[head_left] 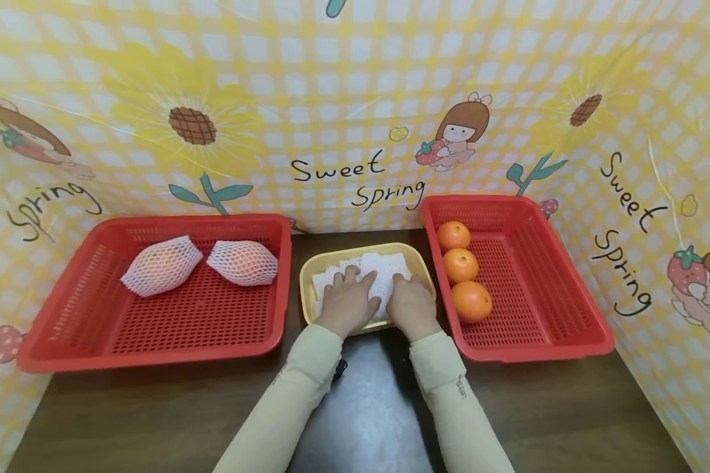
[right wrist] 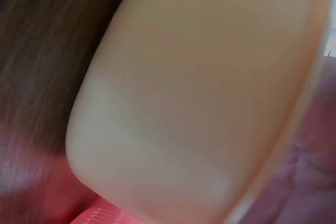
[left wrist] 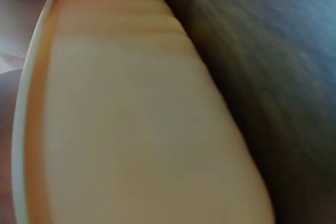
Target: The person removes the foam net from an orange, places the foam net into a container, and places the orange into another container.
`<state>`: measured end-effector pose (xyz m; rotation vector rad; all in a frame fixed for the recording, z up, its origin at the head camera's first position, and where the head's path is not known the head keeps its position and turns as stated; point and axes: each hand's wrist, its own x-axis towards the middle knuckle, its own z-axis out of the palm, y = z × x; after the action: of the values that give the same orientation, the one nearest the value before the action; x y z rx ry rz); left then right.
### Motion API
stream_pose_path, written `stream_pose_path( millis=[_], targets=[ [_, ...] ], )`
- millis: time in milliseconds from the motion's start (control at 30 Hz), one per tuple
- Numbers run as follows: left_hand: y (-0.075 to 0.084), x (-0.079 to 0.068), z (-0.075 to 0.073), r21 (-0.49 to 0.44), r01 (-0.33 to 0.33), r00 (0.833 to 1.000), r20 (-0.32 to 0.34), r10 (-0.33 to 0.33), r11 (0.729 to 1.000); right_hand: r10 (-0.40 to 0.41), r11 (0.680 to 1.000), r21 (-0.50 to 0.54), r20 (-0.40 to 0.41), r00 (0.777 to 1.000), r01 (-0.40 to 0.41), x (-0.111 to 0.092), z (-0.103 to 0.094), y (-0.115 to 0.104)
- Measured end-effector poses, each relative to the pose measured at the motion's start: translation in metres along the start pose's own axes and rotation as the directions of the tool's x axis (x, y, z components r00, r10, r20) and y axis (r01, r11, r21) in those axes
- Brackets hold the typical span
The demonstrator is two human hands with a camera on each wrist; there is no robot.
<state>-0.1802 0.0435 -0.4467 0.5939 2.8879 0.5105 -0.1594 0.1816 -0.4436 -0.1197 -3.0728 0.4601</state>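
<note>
1. Yellow-checked cloth (head_left: 331, 92) backs our dark tabletop (head_left: 154, 420).
2. At left, our wide red basket (head_left: 201, 325) holds 2 net-wrapped fruits (head_left: 162, 266).
3. Between baskets, our yellow container (head_left: 305, 282) holds white foam netting (head_left: 384, 266).
4. Our left hand (head_left: 348, 303) lies over the netting, fingers spread, gripping nothing we can see.
5. Our right hand (head_left: 413, 305) bends its fingers into the netting; we cannot tell whether they pinch it.
6. At right, our second red basket (head_left: 520, 282) holds 3 oranges (head_left: 461, 266) along its left side.
</note>
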Motion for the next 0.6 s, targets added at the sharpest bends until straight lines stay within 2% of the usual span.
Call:
stream_pose_path(
  millis=[133, 233, 333, 433, 500, 600],
  targets=[
    [-0.002, -0.006, -0.004, -0.06, -0.03, 0.997, -0.068, 0.026, 0.998, -0.032, 0.999, 0.012, -0.116, 0.993, 0.034, -0.005, -0.005, -0.002],
    [0.002, -0.017, -0.017, -0.108, -0.048, 0.992, -0.125, 0.034, 0.993, -0.075, 0.997, 0.006, -0.226, 0.971, 0.078, -0.009, -0.01, -0.005],
    [0.005, -0.03, -0.044, -0.121, -0.089, 0.982, -0.179, 0.067, 0.989, -0.114, 0.992, 0.016, -0.31, 0.944, 0.126, -0.013, -0.017, -0.009],
    [-0.002, -0.043, -0.079, -0.093, -0.107, 0.977, -0.196, 0.087, 0.99, -0.136, 0.984, 0.057, -0.354, 0.925, 0.166, -0.016, -0.025, -0.012],
    [-0.015, -0.049, -0.102, -0.076, -0.102, 0.977, -0.193, 0.086, 0.992, -0.138, 0.98, 0.087, -0.358, 0.923, 0.18, -0.017, -0.029, -0.014],
    [-0.047, -0.051, -0.13, -0.015, -0.051, 0.989, -0.143, 0.048, 0.999, -0.12, 0.977, 0.129, -0.335, 0.934, 0.172, -0.019, -0.031, -0.014]
  ],
)
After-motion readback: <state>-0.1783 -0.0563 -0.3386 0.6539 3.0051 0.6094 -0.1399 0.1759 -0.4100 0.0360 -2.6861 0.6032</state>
